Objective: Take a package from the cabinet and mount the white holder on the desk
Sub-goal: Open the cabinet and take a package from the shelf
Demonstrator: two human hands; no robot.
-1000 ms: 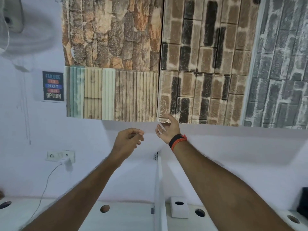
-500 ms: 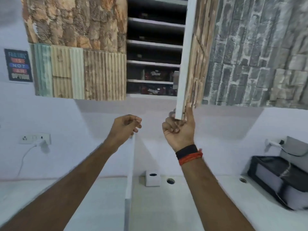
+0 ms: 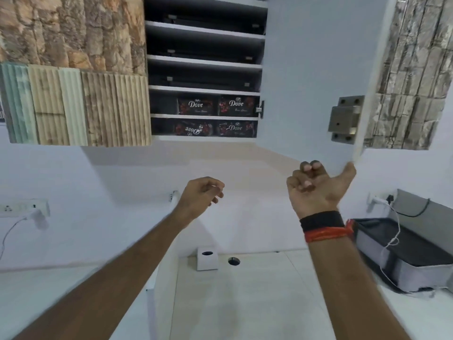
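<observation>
Head view: right hand (image 3: 316,190) at door (image 3: 316,82) edge

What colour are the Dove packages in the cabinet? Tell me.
Dove packages: black with red and white lettering, head view.

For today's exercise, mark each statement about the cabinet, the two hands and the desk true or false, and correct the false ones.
1. The cabinet door is open. True.
2. The left hand holds a package. False: it is empty, fingers loosely curled.
3. Dove packages lie on the two lowest shelves. True.
4. The right hand reaches into a shelf. False: its thumb touches the door's lower edge.
5. A small white box stands on the desk. True.
</observation>
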